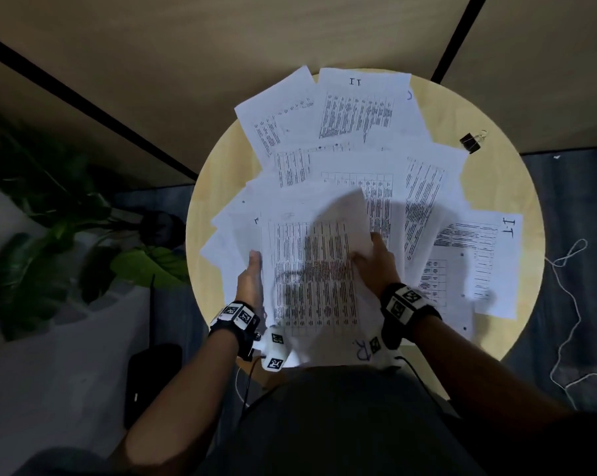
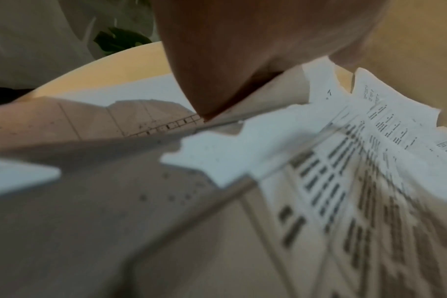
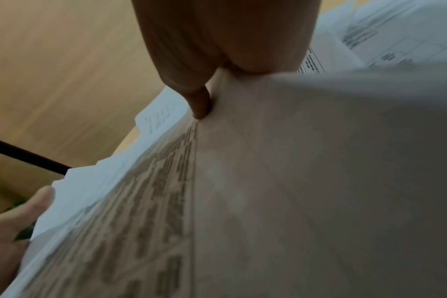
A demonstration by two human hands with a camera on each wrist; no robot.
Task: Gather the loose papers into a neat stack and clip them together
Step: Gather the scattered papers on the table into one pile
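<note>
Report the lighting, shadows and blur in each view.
Head view: dim surroundings, round table lit, dark shadows across the held papers. Left wrist view: near print smeared by blur, far sheets sharper. Right wrist view: soft throughout, papers grey in shade, right hand blurred.

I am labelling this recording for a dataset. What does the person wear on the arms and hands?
Both forearms are bare, without sleeves. The left hand and the right hand wear no gloves. Each wrist carries a black band with white blocks bearing black square markers, and thin cables run from them.
</note>
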